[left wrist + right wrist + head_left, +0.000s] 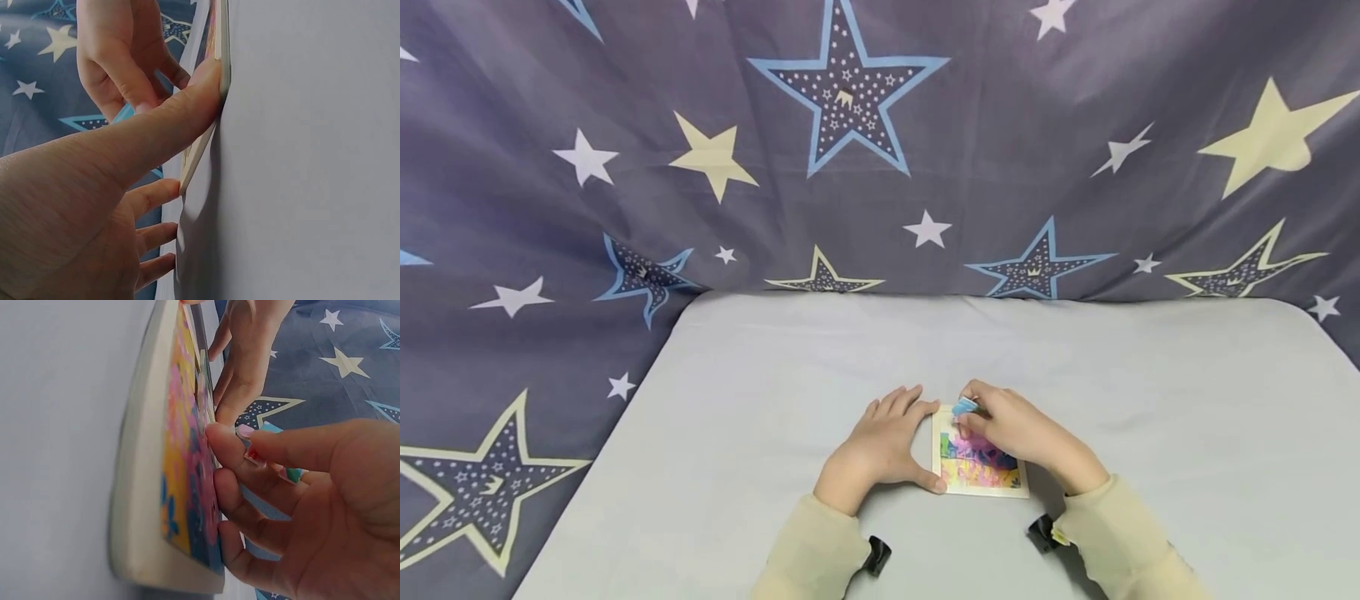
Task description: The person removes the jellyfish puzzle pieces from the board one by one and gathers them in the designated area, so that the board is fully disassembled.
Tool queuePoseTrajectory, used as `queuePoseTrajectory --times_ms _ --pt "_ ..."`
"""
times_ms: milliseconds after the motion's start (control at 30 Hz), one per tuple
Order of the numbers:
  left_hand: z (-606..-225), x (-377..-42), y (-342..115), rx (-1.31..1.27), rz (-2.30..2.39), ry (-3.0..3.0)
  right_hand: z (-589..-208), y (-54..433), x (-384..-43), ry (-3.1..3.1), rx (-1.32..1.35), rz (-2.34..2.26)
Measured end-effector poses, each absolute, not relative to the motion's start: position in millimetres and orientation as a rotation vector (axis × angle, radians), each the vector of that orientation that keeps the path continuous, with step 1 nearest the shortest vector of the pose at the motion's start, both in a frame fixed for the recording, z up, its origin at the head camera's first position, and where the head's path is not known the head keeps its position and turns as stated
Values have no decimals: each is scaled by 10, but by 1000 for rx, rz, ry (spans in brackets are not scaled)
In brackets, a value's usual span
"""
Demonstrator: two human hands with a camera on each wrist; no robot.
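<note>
A small square jigsaw puzzle [981, 467] with a cream frame and a colourful pink, yellow and blue picture lies on the table. Its upper left part shows pale. My left hand [887, 442] steadies its left side, thumb at the lower left corner, index fingertip near the upper left one, fingers spread straight. Over the upper left of the picture my right hand [1011, 425] pinches a light blue puzzle piece [965, 406] between thumb and fingers. In the right wrist view the other fingertips [228, 534] of that hand rest at the picture's surface.
The table [775, 358] has a pale grey cover. A dark curtain [850, 208] with star prints hangs behind it and to its left. Black wrist straps [877, 556] show at both beige sleeves.
</note>
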State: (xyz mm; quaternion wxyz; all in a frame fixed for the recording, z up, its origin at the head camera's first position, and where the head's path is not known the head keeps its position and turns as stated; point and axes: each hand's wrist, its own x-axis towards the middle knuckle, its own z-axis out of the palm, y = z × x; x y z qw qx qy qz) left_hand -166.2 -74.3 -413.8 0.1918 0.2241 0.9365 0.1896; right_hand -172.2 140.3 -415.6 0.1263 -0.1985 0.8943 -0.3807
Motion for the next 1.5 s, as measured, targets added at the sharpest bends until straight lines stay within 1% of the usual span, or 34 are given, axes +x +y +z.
queuePoseTrajectory --times_ms 367,600,900,1100,1267,1500 --pt "-4146 -1682 -745 625 544 2626 -4040 1617 -1815 2531 -593 -1274" --pt "-4133 -1653 -757 615 538 2630 -3948 1876 -1850 2630 -484 -1299" --pt "-4128 -1651 -766 626 538 2624 -3990 2118 -1919 2755 -417 -1307" --pt "-4127 -1653 -757 634 540 2625 -4007 2243 -1946 2867 -266 -1252" --pt "-4145 -1661 -749 634 545 2627 -4036 2312 -1970 2844 -135 -1241" --pt "-4154 -1667 -752 635 566 2625 -4106 2385 -2010 2818 -49 -1286"
